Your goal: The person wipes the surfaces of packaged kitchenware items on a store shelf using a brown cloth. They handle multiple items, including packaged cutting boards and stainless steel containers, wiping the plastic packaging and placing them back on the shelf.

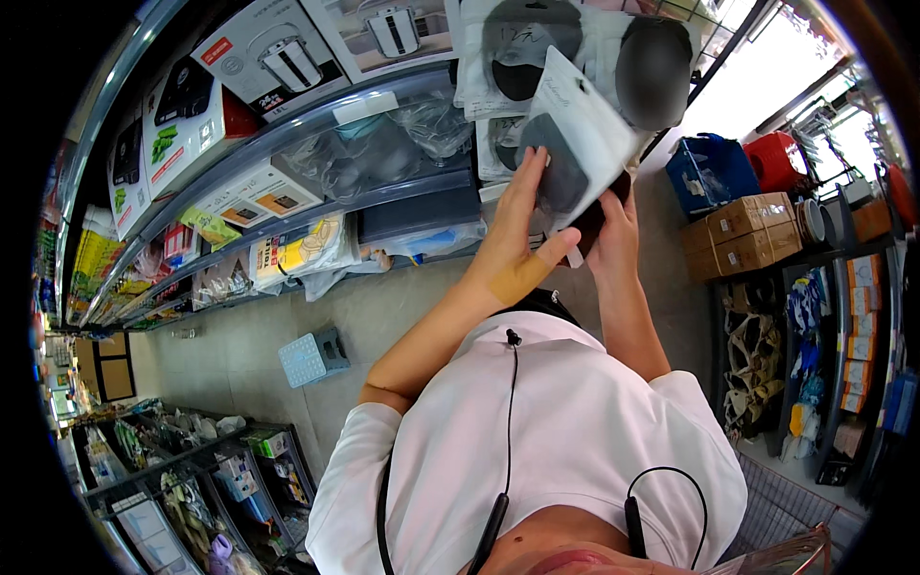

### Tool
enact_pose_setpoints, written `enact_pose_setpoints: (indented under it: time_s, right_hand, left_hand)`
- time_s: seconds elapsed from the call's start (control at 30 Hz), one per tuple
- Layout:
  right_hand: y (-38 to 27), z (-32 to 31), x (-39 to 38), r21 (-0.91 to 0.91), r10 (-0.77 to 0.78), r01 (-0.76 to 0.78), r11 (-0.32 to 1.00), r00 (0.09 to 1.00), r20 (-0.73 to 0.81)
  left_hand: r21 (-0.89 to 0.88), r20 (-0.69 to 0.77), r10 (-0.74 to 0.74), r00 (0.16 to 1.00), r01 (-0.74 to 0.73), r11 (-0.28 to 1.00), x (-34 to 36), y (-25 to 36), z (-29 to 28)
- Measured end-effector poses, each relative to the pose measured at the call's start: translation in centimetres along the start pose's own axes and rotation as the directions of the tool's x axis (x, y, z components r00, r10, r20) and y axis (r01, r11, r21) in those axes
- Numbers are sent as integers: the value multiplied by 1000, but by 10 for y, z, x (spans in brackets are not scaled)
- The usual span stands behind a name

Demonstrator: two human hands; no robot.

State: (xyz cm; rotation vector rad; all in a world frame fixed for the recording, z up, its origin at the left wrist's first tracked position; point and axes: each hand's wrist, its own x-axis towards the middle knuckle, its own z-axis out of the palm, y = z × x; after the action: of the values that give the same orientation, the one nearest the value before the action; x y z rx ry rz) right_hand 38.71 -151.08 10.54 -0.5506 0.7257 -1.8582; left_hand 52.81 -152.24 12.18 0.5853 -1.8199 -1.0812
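A flat white-and-clear plastic pouch (585,129) with a dark grey, rounded item inside is tilted in front of me. My left hand (520,240) grips its lower left side, with the fingers laid along its face and the thumb near the bottom edge; a tan patch covers part of the wrist. My right hand (615,235) is closed around the lower right side. Something dark brown shows behind the pouch by the right fingers, and its kind is hidden. Similar hanging packs (652,72) with dark items are just beyond, on the end of the rack.
A shelf rack (412,192) with boxed goods and bagged items runs along the left. On the floor stands a light blue step stool (314,358). To the right are cardboard boxes (743,235), a blue crate (711,172) and more stocked shelves (805,355). Another rack (192,460) stands lower left.
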Motion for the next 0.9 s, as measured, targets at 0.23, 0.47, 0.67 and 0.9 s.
enact_pose_setpoints:
  time_s: [0.23,0.47,0.67,0.9]
  right_hand:
    - [7,-35,16,89,195,-190,978,979,-61]
    - [-4,-26,5,1,141,-148,989,943,301]
    - [-3,-38,5,-180,193,-152,972,951,241]
    - [-10,-42,9,59,249,-268,962,942,225]
  left_hand:
    - [463,141,116,983,-169,870,-3,11,-3]
    - [653,84,130,988,-153,742,-1,20,2]
    - [644,95,139,986,-167,747,-2,22,3]
    - [439,29,151,988,-148,886,-4,23,-6]
